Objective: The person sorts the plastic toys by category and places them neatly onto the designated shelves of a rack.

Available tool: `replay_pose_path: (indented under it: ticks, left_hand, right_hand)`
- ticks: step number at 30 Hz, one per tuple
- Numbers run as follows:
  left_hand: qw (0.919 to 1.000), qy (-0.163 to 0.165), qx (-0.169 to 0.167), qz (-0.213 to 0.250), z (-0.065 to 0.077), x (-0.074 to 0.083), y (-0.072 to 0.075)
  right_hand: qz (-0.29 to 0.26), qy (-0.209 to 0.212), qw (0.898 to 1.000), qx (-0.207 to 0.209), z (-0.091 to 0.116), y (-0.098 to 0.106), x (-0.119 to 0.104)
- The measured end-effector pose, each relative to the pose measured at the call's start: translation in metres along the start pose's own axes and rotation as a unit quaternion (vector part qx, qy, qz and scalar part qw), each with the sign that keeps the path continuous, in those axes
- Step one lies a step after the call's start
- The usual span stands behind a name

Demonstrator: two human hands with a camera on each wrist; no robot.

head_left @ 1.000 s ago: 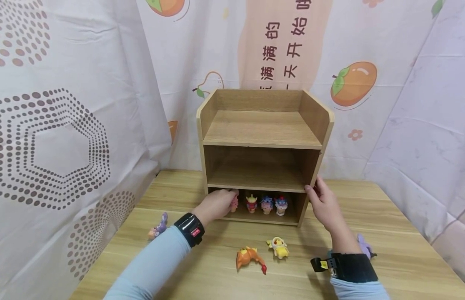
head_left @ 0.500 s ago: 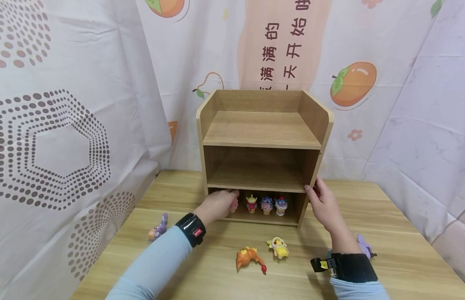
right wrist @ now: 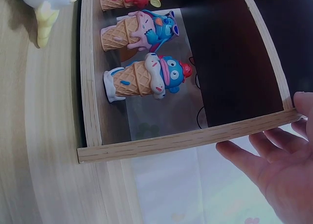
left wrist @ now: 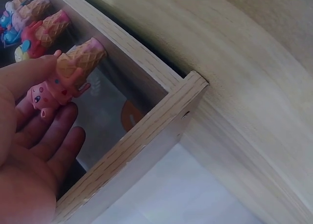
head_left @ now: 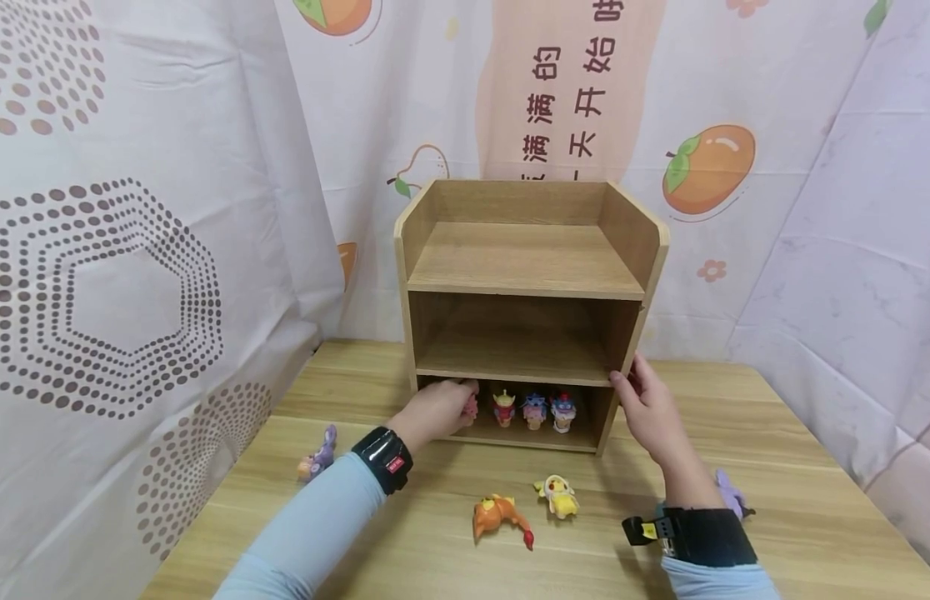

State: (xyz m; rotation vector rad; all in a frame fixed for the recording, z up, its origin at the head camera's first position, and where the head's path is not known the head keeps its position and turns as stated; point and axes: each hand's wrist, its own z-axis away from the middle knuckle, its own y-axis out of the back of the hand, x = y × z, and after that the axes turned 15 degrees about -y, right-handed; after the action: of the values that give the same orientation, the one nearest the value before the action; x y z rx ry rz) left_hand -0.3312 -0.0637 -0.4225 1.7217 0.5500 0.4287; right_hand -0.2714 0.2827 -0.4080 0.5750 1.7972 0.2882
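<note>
A wooden shelf unit (head_left: 525, 257) stands on the table. In its bottom compartment my left hand (head_left: 431, 408) pinches a pink ice-cream-cone figurine (left wrist: 51, 93) between thumb and fingers. The cone stands upright on the compartment floor at the left end. To its right stand three more cone figurines: a red one with a green-yellow head (head_left: 503, 408), a pink-and-blue one (head_left: 534, 411) and a blue one with a red top (head_left: 562, 412). My right hand (head_left: 652, 412) grips the unit's right side panel (right wrist: 195, 137), thumb at the front edge and fingers along the outer face.
In front of the unit lie an orange figurine (head_left: 495, 513) with a red-tipped tail and a yellow figurine (head_left: 558, 497). A purple figurine (head_left: 320, 456) lies at the left. Another purple toy (head_left: 727, 492) is partly hidden behind my right wrist. Printed curtains (head_left: 345, 150) hang behind.
</note>
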Motion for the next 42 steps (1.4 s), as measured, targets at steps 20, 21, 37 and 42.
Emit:
replay_pose_path:
  ticks: [20, 21, 37, 42]
  left_hand:
    - [1.0000, 0.006, -0.002, -0.001, 0.000, 0.002, 0.003]
    - [1.0000, 0.006, -0.001, -0.002, 0.000, 0.002, 0.003]
    - [0.9999, 0.015, 0.001, 0.004, 0.003, 0.010, 0.012]
    - [0.9996, 0.010, 0.019, 0.020, 0.006, 0.012, 0.017]
  right_hand:
    - [-0.001, -0.004, 1.000, -0.001, 0.000, 0.000, 0.000]
    - [-0.001, -0.004, 1.000, -0.002, 0.000, 0.000, 0.000]
    - [0.003, -0.005, 1.000, -0.001, 0.001, 0.000, -0.002]
    - [0.005, -0.006, 1.000, -0.001, 0.001, 0.000, -0.002]
